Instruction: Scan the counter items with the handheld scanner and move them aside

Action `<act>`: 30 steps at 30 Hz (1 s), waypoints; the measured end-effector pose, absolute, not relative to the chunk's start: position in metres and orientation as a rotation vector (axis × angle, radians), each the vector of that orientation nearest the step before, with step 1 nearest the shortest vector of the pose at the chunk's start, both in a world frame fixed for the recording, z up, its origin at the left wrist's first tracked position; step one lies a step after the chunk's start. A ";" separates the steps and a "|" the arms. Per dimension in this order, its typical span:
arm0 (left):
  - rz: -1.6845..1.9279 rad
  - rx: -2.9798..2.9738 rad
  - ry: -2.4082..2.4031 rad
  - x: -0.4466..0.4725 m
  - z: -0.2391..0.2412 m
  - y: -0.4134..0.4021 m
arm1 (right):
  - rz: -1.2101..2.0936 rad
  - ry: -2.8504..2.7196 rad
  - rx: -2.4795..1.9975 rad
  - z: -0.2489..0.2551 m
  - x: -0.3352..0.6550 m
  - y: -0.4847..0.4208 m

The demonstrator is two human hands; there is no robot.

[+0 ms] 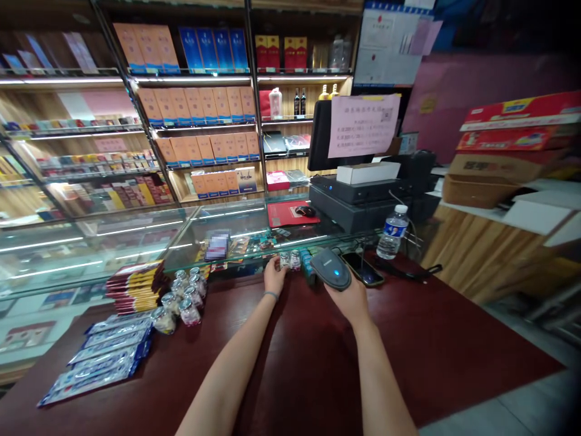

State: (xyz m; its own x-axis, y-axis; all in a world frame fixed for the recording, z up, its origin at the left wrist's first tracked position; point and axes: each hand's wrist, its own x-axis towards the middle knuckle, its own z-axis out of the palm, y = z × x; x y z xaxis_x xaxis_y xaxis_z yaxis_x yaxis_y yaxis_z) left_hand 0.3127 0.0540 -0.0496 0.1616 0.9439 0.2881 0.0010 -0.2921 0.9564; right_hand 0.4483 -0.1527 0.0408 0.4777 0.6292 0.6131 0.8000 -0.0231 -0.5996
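Observation:
My right hand (351, 298) is wrapped around a dark grey barcode scanner (331, 268) with a lit blue light, held over the counter. My left hand (274, 277) is at the counter's far edge, its fingers closed around a small lidded glass jar (284, 260). A second small jar (295, 260) stands just right of it, beside a row of small teal packs (308, 266). Behind the scanner lies a dark phone (363, 269). Several more jars with pale and pink contents (189, 310) are grouped on the left.
Stacked maroon-and-yellow packets (136, 287) and blue-silver packets (106, 351) lie left on the dark red counter (290, 363). A water bottle (393, 233) stands right, near a black strap (408, 270). Beyond are a glass display case (227, 212), a mouse (305, 211) and a monitor (321, 136).

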 end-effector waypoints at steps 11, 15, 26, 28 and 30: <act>1.344 1.553 0.896 0.281 -0.029 0.028 | -0.224 -1.257 -1.705 0.038 0.447 -0.150; 1.353 1.509 0.886 0.238 -0.013 0.015 | -0.266 -1.306 -1.696 0.034 0.442 -0.145; 1.173 1.175 0.849 0.108 -0.006 -0.027 | -0.144 -1.590 -1.628 0.035 0.401 -0.141; 1.112 1.110 0.762 0.092 -0.003 -0.032 | -0.061 -1.651 -1.572 0.037 0.391 -0.142; 1.075 1.064 0.672 0.080 0.001 -0.034 | 0.028 -1.713 -1.537 0.041 0.381 -0.144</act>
State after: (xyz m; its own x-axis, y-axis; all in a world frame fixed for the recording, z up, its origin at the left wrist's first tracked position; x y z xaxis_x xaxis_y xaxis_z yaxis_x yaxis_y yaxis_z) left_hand 0.0798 -0.0343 0.0012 0.3643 0.9300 0.0484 -0.3641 0.0944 0.9266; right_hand 0.3809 -0.1436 0.0405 0.0764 0.8379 0.5405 0.8195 0.2560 -0.5127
